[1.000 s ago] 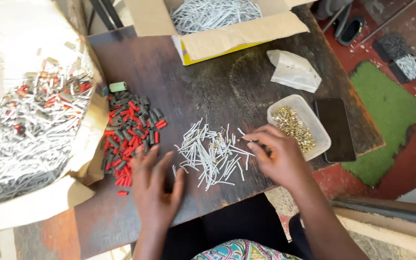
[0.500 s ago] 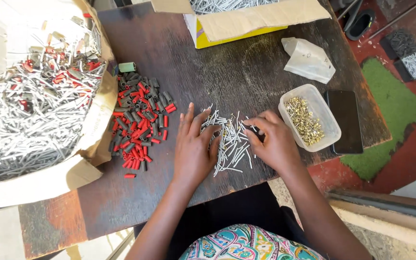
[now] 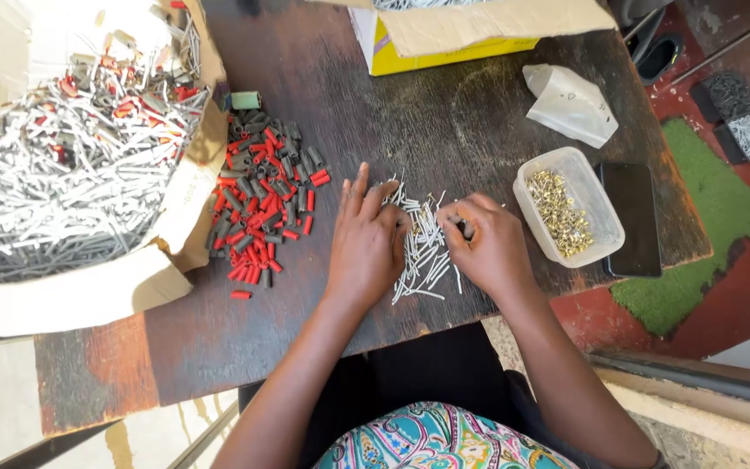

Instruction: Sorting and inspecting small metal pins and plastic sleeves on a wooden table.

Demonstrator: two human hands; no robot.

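Since a moment ago the left hand has slid onto the heap of thin white plastic sticks mid-bench, fingers flat, holding nothing; the right hand, beside the heap, pinches a small dark piece.

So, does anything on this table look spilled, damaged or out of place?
One red sleeve lies apart below the red and grey pile. The cardboard box of white pins has a torn, sagging wall. Both hands rest on the small white pin pile.
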